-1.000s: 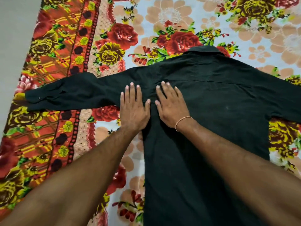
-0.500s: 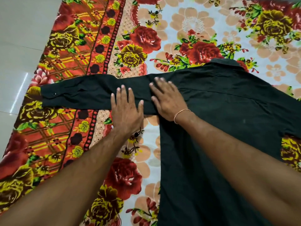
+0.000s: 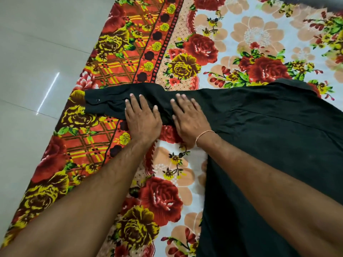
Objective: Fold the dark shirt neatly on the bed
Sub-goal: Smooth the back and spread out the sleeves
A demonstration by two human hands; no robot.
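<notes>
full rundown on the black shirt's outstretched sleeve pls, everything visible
The long black fabric sleeve looks like soft woven cloth, lightly wrinkled. It lies flat, stretched leftward from the black shirt body across the floral bedsheet, its cuff near the sheet's left edge with one small button visible. The left hand and right hand both press on it with straight fingers, side by side, near the shoulder end.
</notes>
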